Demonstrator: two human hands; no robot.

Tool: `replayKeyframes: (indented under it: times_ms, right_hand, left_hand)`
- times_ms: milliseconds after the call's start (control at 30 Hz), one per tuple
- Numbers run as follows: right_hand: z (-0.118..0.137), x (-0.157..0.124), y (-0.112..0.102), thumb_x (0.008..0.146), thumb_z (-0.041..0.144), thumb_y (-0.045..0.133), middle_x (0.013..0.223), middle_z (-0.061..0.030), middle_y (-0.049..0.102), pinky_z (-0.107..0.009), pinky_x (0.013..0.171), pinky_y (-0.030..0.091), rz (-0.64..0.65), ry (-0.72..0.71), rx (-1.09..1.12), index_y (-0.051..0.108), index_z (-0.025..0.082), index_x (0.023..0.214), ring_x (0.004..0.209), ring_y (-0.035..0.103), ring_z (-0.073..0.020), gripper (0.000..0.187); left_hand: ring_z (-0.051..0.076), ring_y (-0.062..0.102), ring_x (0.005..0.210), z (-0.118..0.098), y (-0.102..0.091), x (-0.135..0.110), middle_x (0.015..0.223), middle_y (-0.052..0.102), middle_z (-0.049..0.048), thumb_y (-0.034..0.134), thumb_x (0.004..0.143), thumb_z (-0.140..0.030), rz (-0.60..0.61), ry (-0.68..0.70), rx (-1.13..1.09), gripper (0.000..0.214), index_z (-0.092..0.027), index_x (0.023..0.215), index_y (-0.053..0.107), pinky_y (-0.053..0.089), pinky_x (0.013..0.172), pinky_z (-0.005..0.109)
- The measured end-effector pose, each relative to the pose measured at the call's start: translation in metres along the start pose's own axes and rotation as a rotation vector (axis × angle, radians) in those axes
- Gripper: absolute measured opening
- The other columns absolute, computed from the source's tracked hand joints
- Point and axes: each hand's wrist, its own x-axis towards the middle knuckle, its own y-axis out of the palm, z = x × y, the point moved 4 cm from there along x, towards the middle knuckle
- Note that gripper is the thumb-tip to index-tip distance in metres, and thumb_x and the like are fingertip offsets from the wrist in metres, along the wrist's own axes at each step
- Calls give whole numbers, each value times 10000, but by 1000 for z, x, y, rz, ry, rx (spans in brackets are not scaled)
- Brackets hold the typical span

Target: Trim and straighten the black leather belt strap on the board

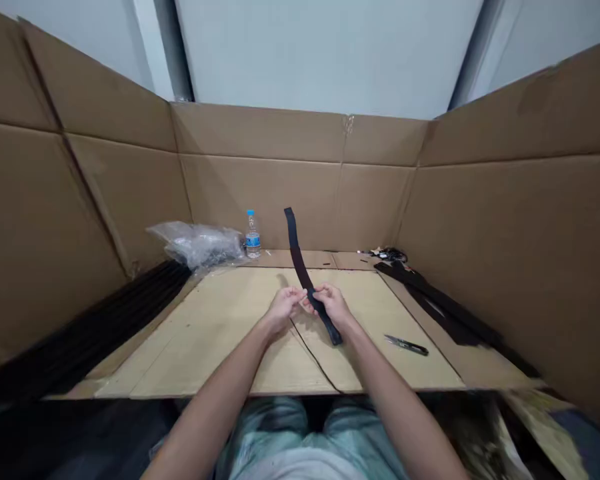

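Observation:
A black fabric strap (299, 263) with a dark brownish middle section stands up at a slant over the table, its lower end down near the right wrist. My right hand (333, 303) is closed in a pinch on the strap below its middle. Closed beside it, my left hand (284, 307) has its fingertips at the strap's left edge. A thin dark cord (313, 357) runs from under my left hand to the table's front edge. Fingers partly hide where cord and strap meet.
Thread snips (407, 345) lie right of my hands. Black strips (445, 307) line the right side, more black strips (80, 327) the left. A water bottle (253, 239) and clear plastic bag (200, 241) stand at the back left. Cardboard walls (260, 193) surround the table (220, 333).

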Motion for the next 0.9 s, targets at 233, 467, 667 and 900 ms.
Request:
replayKeyframes:
  times_ms: [233, 467, 667, 900]
  right_hand:
    - [3, -2, -2, 599, 397, 708, 622, -31, 682, -199, 424, 417, 10, -11, -13, 451, 179, 773, 455, 581, -121, 379]
    - [6, -3, -1, 585, 449, 757, 585, -20, 659, -212, 429, 428, 18, -23, -7, 474, 177, 757, 469, 585, -134, 429]
    - [3, -4, -2, 581, 486, 767, 621, -33, 664, -238, 494, 472, 27, 1, 42, 515, 163, 733, 522, 610, -144, 437]
    - [2, -4, -1, 522, 412, 833, 643, -6, 653, -228, 537, 467, 38, 18, 92, 602, 150, 794, 575, 602, -125, 442]
  left_hand:
    - [96, 493, 423, -2, -1, 1, 538, 611, 37, 789, 577, -487, 3, 29, 27, 420, -113, 616, 602, 307, 427, 209]
    - [177, 614, 537, -3, 0, 0, 594, 658, 64, 834, 515, -410, -40, 91, 16, 391, -120, 611, 590, 452, 577, 284]
    - [140, 566, 515, -7, -3, -3, 566, 641, 44, 838, 493, -383, -129, 108, 14, 370, -130, 583, 582, 388, 517, 240]
    - [43, 307, 398, -5, -8, 0, 437, 466, -54, 846, 462, -376, -203, 134, 13, 397, -131, 561, 550, 161, 427, 205]
